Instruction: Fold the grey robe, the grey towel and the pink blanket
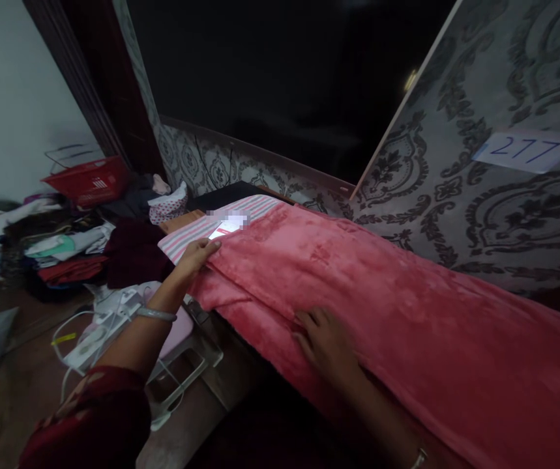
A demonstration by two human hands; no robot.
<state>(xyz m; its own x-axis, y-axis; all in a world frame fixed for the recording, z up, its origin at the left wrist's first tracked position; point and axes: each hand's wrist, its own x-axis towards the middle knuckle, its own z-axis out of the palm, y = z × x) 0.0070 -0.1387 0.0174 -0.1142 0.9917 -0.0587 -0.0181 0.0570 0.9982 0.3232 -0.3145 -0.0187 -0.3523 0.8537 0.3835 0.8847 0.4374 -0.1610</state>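
A pink plush blanket [407,306] lies lengthwise over a surface, with a layer of it folded along the near side. My left hand [199,254] is closed, pinching the blanket's edge near its far left corner. Nearer to me, my right hand [326,335] rests on the fold, its fingers bent over the layered edge of the blanket. Beyond the left fingers, a pink, grey and white striped cloth [186,236] shows at the far end. On it sits a bright white rectangle [221,229] with a red band, partly blurred out.
Left on the floor are piled clothes [69,254], a red basket [88,182] and a white power strip [103,329] with cables beside a pink-topped stool [179,332]. A large dark screen [280,78] and patterned wall with a paper marked 277 [527,150] stand behind the blanket.
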